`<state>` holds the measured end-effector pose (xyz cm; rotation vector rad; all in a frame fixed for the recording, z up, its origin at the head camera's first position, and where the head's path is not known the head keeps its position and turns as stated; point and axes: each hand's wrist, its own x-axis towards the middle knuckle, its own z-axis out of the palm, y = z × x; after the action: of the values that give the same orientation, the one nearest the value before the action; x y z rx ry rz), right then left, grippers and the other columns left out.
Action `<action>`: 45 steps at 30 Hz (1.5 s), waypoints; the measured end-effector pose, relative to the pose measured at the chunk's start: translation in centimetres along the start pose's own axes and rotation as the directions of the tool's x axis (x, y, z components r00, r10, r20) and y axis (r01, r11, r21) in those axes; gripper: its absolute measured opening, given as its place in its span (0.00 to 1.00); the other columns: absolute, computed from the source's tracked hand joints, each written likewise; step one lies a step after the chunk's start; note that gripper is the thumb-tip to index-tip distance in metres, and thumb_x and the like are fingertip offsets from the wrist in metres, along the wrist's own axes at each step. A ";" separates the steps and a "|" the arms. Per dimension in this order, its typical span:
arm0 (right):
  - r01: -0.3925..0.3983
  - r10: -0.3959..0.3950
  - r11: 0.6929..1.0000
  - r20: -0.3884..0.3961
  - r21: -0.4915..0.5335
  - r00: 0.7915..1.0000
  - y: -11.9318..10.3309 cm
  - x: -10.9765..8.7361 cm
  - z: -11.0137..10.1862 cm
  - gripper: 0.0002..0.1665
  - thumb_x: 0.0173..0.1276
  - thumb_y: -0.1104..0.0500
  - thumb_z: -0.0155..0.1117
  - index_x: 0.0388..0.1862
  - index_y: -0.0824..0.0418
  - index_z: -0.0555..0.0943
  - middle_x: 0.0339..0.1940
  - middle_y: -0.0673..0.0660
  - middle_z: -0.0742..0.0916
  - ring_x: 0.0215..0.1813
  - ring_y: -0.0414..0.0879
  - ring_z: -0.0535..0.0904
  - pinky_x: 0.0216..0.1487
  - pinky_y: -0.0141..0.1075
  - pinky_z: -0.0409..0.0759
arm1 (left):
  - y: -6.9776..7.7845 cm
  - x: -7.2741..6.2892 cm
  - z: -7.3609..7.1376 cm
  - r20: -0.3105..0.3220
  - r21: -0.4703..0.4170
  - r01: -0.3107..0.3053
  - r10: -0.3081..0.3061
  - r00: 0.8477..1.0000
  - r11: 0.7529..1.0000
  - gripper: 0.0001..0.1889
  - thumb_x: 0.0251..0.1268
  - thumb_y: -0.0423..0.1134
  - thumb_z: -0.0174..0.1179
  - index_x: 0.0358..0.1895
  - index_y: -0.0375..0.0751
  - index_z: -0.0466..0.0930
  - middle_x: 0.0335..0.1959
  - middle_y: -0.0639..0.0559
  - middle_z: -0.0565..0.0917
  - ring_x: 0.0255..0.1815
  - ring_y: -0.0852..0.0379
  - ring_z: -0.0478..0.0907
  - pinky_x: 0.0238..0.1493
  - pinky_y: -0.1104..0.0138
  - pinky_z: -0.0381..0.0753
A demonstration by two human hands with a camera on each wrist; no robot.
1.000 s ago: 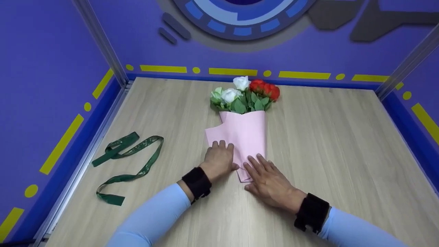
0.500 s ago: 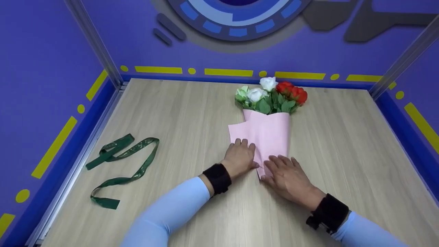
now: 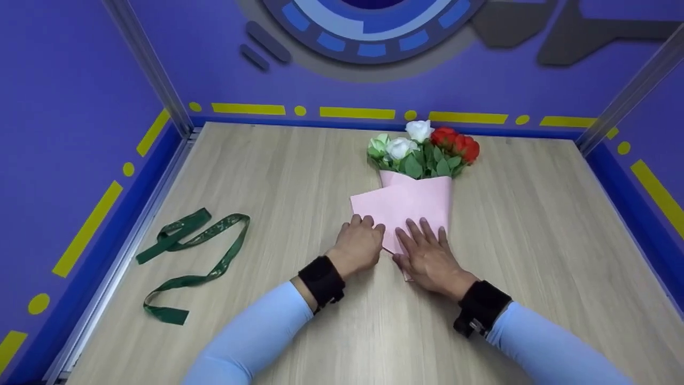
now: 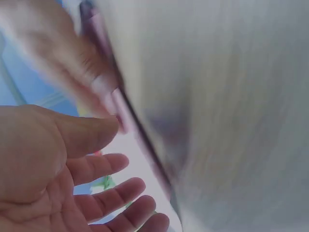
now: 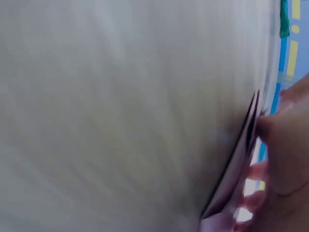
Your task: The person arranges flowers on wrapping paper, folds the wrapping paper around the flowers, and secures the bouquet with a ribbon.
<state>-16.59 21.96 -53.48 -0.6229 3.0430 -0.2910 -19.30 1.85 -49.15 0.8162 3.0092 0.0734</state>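
A bouquet of white, pale green and red flowers (image 3: 422, 147) lies on the table in pink wrapping paper (image 3: 417, 200). One flap of the paper lies across the front and sticks out to the left. My right hand (image 3: 430, 262) presses flat on the lower part of the wrap with spread fingers. Beside the flap's lower left edge is my left hand (image 3: 357, 245), its fingertips at the paper. In the left wrist view, the left hand's fingers (image 4: 111, 198) are loosely bent, with the thumb apart from them. The flower stems are hidden inside the paper.
A green ribbon (image 3: 206, 278) lies in loose loops on the left of the wooden table (image 3: 534, 256). Blue panels (image 3: 342, 85) with yellow marks stand behind the table and on both sides.
The bouquet has shifted right in view, partly with the camera. The flap now lies further across the wrap. My right hand has moved up onto it; the left has drawn back slightly.
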 end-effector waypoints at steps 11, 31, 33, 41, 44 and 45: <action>-0.053 0.052 0.997 0.027 0.054 0.998 3.9 -1.6 -1.0 0.37 0.85 0.47 0.50 0.83 0.65 0.63 0.85 0.72 0.62 0.86 0.72 0.49 0.79 0.75 0.42 | -1.8 -1.1 -0.8 -0.003 -0.076 0.040 -0.040 0.999 0.996 0.19 0.75 0.47 0.64 0.63 0.44 0.84 0.55 0.43 0.86 0.55 0.44 0.81 0.50 0.53 0.84; -0.122 0.118 0.991 0.077 0.059 0.990 15.2 -4.8 -4.2 0.41 0.84 0.41 0.48 0.83 0.66 0.62 0.85 0.72 0.59 0.86 0.73 0.45 0.77 0.77 0.36 | -3.4 -1.8 -1.0 0.054 -0.118 0.079 -0.073 0.996 0.990 0.17 0.77 0.46 0.62 0.62 0.45 0.83 0.55 0.43 0.86 0.51 0.44 0.82 0.52 0.51 0.85; -0.116 0.113 0.992 0.050 0.046 0.992 15.4 -5.0 -4.2 0.40 0.83 0.41 0.49 0.82 0.66 0.64 0.84 0.73 0.60 0.85 0.73 0.46 0.76 0.78 0.37 | -3.4 -1.9 -1.0 0.052 -0.113 0.077 -0.072 0.996 0.991 0.16 0.77 0.46 0.61 0.61 0.45 0.83 0.54 0.43 0.86 0.50 0.44 0.82 0.51 0.51 0.85; -0.102 0.102 0.995 -0.034 0.009 0.994 14.7 -5.0 -4.1 0.46 0.80 0.38 0.54 0.82 0.68 0.63 0.84 0.73 0.61 0.86 0.72 0.47 0.78 0.76 0.37 | -3.5 -2.0 -0.9 0.048 -0.135 0.077 -0.071 0.996 0.988 0.17 0.77 0.45 0.61 0.64 0.45 0.83 0.52 0.43 0.86 0.48 0.44 0.82 0.50 0.52 0.86; -0.109 0.110 0.994 -0.038 0.020 0.993 14.4 -4.9 -4.1 0.49 0.80 0.37 0.56 0.83 0.69 0.60 0.85 0.74 0.60 0.86 0.71 0.47 0.80 0.73 0.34 | -3.5 -1.9 -0.9 0.052 -0.141 0.078 -0.071 0.996 0.987 0.18 0.78 0.44 0.60 0.65 0.45 0.82 0.53 0.43 0.87 0.49 0.44 0.83 0.50 0.52 0.86; -0.112 0.112 0.994 -0.038 0.022 0.993 14.4 -4.9 -4.1 0.49 0.80 0.36 0.56 0.83 0.69 0.59 0.85 0.74 0.59 0.86 0.71 0.46 0.80 0.73 0.33 | -3.5 -1.9 -0.9 0.054 -0.142 0.079 -0.072 0.996 0.987 0.19 0.78 0.44 0.60 0.66 0.45 0.82 0.53 0.43 0.87 0.49 0.44 0.83 0.50 0.52 0.86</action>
<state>-17.92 37.56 -52.20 -0.4485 3.0931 -0.3340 -19.44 -2.16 -48.43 0.6805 2.9437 0.2617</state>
